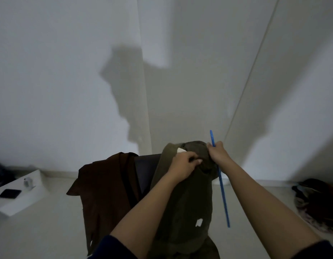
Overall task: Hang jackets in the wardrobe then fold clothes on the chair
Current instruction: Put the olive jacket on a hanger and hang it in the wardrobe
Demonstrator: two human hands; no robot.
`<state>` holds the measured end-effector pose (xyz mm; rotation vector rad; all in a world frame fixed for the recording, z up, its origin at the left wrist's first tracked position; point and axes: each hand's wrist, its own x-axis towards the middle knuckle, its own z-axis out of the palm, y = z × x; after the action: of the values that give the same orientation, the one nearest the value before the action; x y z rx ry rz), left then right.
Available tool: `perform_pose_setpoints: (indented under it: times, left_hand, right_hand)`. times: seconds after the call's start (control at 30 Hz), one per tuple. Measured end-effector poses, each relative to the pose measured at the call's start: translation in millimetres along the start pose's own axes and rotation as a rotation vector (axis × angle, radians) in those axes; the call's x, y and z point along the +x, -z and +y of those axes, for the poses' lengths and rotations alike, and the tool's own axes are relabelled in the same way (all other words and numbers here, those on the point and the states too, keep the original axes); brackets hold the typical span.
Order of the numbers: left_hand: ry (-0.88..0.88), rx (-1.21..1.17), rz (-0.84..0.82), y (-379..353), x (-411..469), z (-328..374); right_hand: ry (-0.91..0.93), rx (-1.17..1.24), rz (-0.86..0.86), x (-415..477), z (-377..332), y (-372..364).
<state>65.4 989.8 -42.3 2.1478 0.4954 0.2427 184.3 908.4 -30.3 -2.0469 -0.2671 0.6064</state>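
Note:
An olive-green jacket hangs in front of me, its collar bunched at the top with a white label showing. My left hand pinches the fabric just below the collar. My right hand grips the collar's right side together with a blue plastic hanger, whose thin bar runs down past my wrist. A brown jacket is draped over the back of a dark chair just left of the green one. Most of the hanger is hidden by the jacket.
White wardrobe doors stand closed straight ahead. A low white table at the left holds a dark phone and a small bottle. A heap of clothes lies on the floor at the right. Pale floor surrounds the chair.

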Motion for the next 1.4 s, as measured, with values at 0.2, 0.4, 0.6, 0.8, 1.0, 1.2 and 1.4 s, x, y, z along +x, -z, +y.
perform_pose_setpoints:
  times: [0.2,0.4,0.6,0.8,1.0,1.2,1.4]
  left_hand:
    - [0.056,-0.273,-0.168,9.2,-22.9,-13.8]
    - [0.13,-0.246,0.152,36.6,-23.0,-28.4]
    - [0.27,0.554,0.257,35.2,-3.7,-44.0]
    - [0.071,-0.104,0.416,34.7,-7.8,-31.0]
    - [-0.065,-0.218,0.052,78.6,-14.0,-1.3]
    - [-0.156,-0.321,0.001,116.7,-25.4,38.5]
    - [-0.217,-0.314,-0.009,132.5,-41.1,69.5]
  right_hand:
    - [-0.137,0.155,-0.069,-14.1,11.1,-8.0]
    - [-0.057,0.185,-0.057,-31.0,9.8,-0.9]
    - [0.103,0.081,-0.101,-38.9,2.2,-0.2]
    - [0.258,-0.152,-0.084,-36.9,9.9,3.6]
    - [0.377,-0.222,-0.02,-41.1,-7.2,14.0]
    - [0.533,-0.111,-0.378,-54.9,-30.5,10.4]
    - [0.546,0.092,-0.503,-79.6,-63.6,-0.5]
